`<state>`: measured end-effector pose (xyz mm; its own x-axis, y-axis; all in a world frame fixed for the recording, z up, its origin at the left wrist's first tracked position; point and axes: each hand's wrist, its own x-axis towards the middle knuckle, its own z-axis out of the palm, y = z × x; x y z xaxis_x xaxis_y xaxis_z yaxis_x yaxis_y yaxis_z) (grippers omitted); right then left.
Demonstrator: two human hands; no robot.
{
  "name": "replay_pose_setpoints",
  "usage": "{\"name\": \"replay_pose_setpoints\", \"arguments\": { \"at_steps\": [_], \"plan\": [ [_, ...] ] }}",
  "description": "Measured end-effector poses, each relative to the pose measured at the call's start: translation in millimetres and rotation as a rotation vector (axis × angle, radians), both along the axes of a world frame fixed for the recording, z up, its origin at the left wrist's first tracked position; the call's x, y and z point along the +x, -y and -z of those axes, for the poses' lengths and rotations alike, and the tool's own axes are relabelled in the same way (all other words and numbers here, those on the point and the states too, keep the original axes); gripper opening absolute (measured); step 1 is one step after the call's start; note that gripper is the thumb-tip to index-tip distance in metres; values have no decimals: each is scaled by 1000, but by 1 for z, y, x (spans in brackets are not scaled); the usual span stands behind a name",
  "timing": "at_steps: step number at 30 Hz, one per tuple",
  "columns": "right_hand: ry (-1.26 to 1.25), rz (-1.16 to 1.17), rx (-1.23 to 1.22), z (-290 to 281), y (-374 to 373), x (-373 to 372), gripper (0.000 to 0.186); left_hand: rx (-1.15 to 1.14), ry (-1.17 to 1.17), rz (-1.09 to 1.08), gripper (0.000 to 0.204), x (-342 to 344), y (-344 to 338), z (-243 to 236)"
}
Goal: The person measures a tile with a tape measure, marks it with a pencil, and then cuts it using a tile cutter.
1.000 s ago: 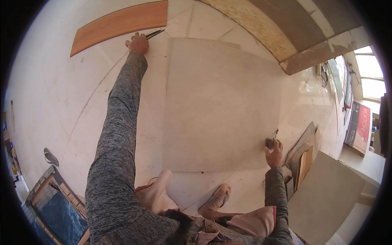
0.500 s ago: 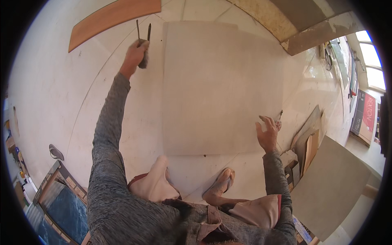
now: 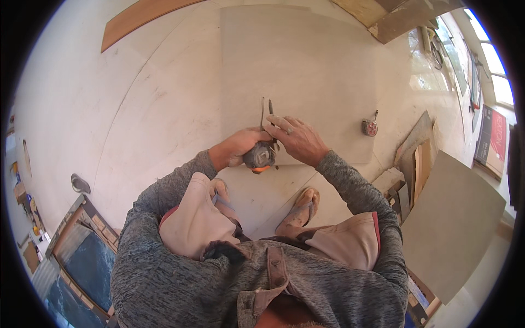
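over the near edge of the pale sheet (image 3: 306,65), the right hand (image 3: 298,141) is half-curled, grip unclear, beside the left hand (image 3: 238,146), which wraps a dark round tool (image 3: 259,157), seemingly steadying it; a red-faced case (image 3: 370,128) lies by the right edge.

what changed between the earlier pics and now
The left hand came back from near the orange-brown board toward the body, bringing the grey tool and dark stick. The right hand came off the red round tool and moved left to meet it. The large sheet and board stayed put.
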<state>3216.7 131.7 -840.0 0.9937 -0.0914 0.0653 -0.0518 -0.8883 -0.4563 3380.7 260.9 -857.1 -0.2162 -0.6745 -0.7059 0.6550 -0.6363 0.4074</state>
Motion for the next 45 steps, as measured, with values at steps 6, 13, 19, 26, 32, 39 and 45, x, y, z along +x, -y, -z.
{"name": "replay_pose_setpoints", "arguments": {
  "at_steps": [6,13,19,26,32,39,45],
  "plan": [
    [14,-61,60,19,-22,-19,28,11,-15,52,24,-21,-32,-1],
    [-352,278,584,21,-36,-44,28,74,-63,-186,33,-17,-61,-3],
    [-157,339,759,27,-79,-48,79,78,-78,-405,33,-28,-65,20],
    [-333,438,876,14,-79,-41,88,58,-133,-459,33,-38,-66,19],
    [-133,632,1416,28,-87,-42,75,-28,-92,-460,30,-35,-70,23],
    [-169,648,1566,12,-87,-35,61,-146,-146,-357,31,-47,-82,27],
    [-272,527,1071,17,-74,-38,57,5,36,-251,45,-53,-90,37]
  ]
}}
